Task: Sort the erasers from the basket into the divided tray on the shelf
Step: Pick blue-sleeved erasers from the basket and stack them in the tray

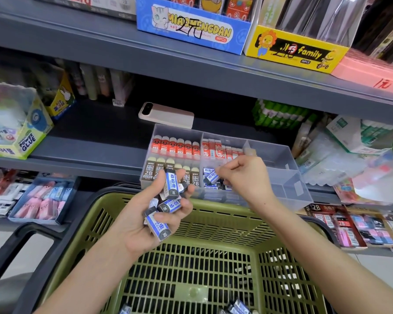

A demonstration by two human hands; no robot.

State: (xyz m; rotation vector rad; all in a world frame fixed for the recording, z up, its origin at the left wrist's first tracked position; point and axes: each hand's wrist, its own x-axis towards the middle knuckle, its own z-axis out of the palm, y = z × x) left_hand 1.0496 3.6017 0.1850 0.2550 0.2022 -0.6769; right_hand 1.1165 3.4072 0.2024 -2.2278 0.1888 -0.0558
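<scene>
A person's left grip (136,225) clasps a handful of blue-and-white erasers (171,185) above the green basket (213,219). The right grip (243,177) pinches a single eraser (212,177) over the middle front compartment of the clear divided tray (281,171) on the grey shelf (89,146). Red erasers (175,146) and brown 2B erasers (149,171) fill the tray's left compartments; loose erasers (238,307) lie on the basket floor.

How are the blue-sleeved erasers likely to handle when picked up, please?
Probably light: the left hand holds several erasers at once. Flat-sided blocks, so unlikely to roll. Their smooth sleeves may slip.
</scene>
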